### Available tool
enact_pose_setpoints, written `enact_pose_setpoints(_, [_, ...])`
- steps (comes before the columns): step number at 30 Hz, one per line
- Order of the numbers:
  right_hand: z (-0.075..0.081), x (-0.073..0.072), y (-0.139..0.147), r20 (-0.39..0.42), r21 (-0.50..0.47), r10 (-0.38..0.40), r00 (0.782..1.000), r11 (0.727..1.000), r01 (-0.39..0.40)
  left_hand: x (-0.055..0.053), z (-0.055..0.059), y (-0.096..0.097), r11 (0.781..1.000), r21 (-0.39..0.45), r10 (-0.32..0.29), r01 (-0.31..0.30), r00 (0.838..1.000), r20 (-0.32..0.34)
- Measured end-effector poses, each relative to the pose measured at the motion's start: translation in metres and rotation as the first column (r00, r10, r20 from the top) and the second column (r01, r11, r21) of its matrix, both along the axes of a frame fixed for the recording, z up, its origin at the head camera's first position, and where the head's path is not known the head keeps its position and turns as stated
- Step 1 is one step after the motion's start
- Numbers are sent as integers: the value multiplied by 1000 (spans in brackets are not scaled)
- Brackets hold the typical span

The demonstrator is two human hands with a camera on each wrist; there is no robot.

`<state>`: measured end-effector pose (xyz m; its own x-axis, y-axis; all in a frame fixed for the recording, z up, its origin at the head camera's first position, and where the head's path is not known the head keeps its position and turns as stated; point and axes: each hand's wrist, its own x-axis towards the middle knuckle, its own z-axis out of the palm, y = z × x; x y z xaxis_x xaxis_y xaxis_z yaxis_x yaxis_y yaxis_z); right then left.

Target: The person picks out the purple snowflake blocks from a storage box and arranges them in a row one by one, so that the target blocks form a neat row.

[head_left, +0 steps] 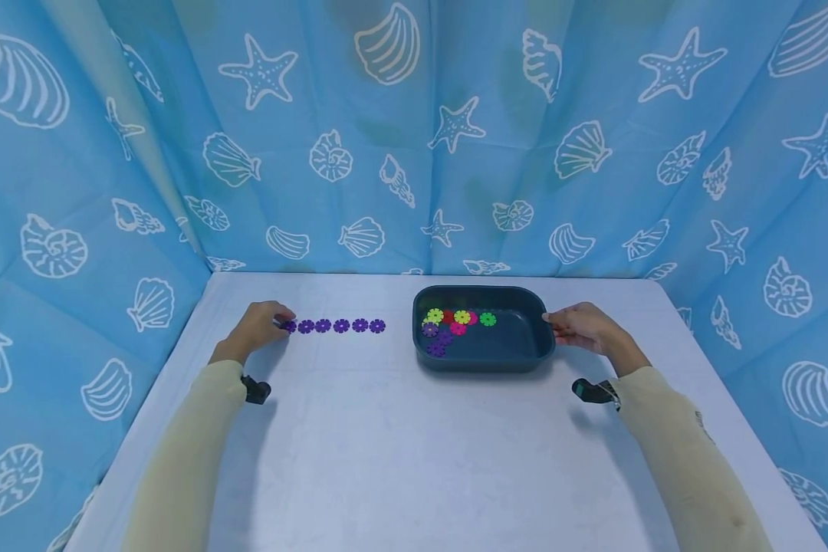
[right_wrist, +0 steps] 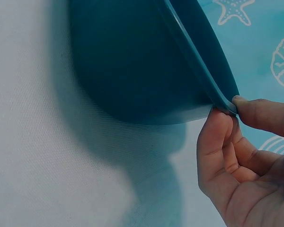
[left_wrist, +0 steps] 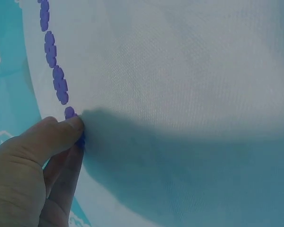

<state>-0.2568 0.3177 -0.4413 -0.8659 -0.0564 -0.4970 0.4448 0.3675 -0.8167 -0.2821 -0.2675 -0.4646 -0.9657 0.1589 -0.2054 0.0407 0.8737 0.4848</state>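
Note:
At the left end of a row of purple flower-shaped discs (head_left: 341, 326), my left hand (head_left: 257, 328) pinches the last purple disc (head_left: 289, 326). In the left wrist view, thumb and fingers of the left hand (left_wrist: 47, 156) cover most of that disc (left_wrist: 70, 112). A dark blue-green plastic tray (head_left: 483, 366) stands to the right of the row. My right hand (head_left: 583, 328) grips its right rim, thumb on top and fingers curled below, as the right wrist view shows at the tray's edge (right_wrist: 199, 66).
Inside the tray, toward its left side, lie yellow discs (head_left: 435, 315), red and pink discs (head_left: 458, 329), a green disc (head_left: 487, 319) and purple discs (head_left: 436, 349). A white cloth covers the table (head_left: 414, 460). Behind and beside it hangs a blue curtain (head_left: 400, 207) with shell prints.

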Motion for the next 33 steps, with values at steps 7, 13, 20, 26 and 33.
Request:
enact_pose_setpoints(7, [-2, -1, 2, -7, -1, 11, 1000, 1000, -11, -1, -2, 2, 1000, 12, 24, -24, 1000, 13])
enact_pose_setpoints(13, [-2, 0, 6, -8, 5, 9, 1000, 1000, -9, -1, -5, 3, 999, 21, 38, -38, 999, 18])
enact_pose_setpoints(20, [0, 0, 6, -10, 6, 8, 1000, 1000, -8, -1, 3, 5, 998, 36, 50, -49, 999, -2])
enact_pose_setpoints(26, [2, 0, 5, 4, -24, 2, 1000, 1000, -2, -8, 23, 34, 997, 73, -18, 28, 990, -138])
enact_pose_setpoints(33, [0, -1, 6, 7, -16, -1, 1000, 1000, 1, -14, 48, 111, 957, 148, -196, 248, 934, -299])
